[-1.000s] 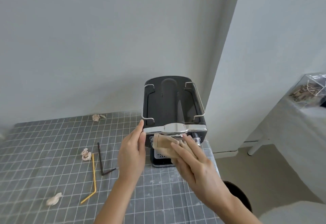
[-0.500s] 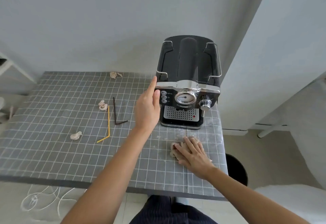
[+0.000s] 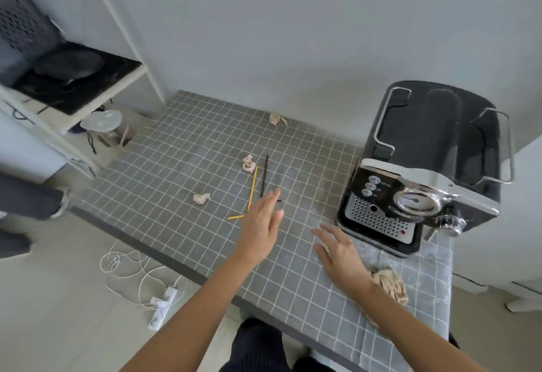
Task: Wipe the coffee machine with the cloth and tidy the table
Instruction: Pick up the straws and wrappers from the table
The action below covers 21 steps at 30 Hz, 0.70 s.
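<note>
The black and chrome coffee machine (image 3: pixel 422 178) stands at the table's right end. A crumpled beige cloth (image 3: pixel 388 282) lies on the table in front of it, just right of my right wrist. My right hand (image 3: pixel 340 254) hovers open, palm down, left of the cloth. Further left, my left hand (image 3: pixel 261 225) is open with fingers spread above the near end of a yellow straw (image 3: pixel 251 190) and a dark brown straw (image 3: pixel 264 175). Three crumpled paper balls lie beyond: one (image 3: pixel 201 198) left of the straws, one (image 3: pixel 248 163) at their far end, one (image 3: pixel 277 119) near the wall.
The grey gridded tablecloth (image 3: pixel 181 166) covers the table. A white shelf rack (image 3: pixel 73 102) with a black appliance and stacked plates stands at the left. A power strip with white cable (image 3: pixel 159 307) lies on the floor below the front edge.
My right hand took the cloth off the machine, set it on the table and let go. My left hand left the machine's side and moved left over the straws. The view swung left.
</note>
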Each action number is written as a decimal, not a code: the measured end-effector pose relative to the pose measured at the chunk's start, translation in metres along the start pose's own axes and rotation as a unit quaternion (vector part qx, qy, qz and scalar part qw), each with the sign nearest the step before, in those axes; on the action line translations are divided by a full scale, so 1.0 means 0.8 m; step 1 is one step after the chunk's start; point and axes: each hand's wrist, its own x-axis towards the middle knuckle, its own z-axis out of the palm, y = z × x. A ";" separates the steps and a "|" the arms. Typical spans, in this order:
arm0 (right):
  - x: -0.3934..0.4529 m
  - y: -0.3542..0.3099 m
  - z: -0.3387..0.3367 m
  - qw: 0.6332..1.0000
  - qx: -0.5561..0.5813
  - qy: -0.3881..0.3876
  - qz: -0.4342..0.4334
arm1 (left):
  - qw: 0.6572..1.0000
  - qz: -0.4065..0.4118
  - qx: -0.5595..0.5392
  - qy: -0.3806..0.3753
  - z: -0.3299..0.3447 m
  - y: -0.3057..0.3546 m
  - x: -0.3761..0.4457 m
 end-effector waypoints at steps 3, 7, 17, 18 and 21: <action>0.045 -0.024 0.022 1.000 0.013 -0.013 -0.009 | 0.994 -0.092 0.062 -0.020 -0.023 -0.096 -0.009; 0.114 -0.062 0.054 0.997 0.033 -0.020 0.062 | 0.967 -0.176 0.169 -0.073 -0.054 -0.202 0.004; 0.304 -0.123 0.105 0.959 0.042 -0.018 0.281 | 0.988 -0.029 0.114 -0.102 -0.060 -0.316 0.054; 0.316 -0.124 0.110 0.954 0.031 -0.021 0.298 | 0.992 -0.011 0.093 -0.083 -0.059 -0.320 0.053; 0.339 -0.123 0.120 0.936 -0.012 -0.045 0.348 | 0.999 0.020 0.031 -0.035 -0.060 -0.321 0.058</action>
